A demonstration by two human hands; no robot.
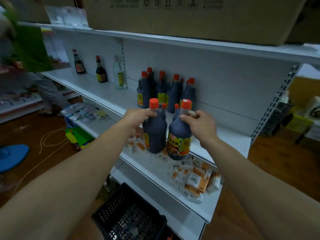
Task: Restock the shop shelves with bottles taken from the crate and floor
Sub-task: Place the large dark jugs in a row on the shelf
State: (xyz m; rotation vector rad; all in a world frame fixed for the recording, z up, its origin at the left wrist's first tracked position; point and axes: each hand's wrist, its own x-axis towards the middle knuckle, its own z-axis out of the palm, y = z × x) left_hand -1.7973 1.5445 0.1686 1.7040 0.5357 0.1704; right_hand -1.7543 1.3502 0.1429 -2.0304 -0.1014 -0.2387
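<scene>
Both bottles look full of dark liquid. Judge them heavy, rigid and smooth-sided, so take each high, at the neck handle. Your left hand (136, 118) grips the left bottle (155, 135) at its shoulder and your right hand (199, 125) clasps the right bottle (178, 135) by its handle. Both arms are outstretched, with the bottles carried at the middle shelf's (110, 94) front edge and not set down.
</scene>
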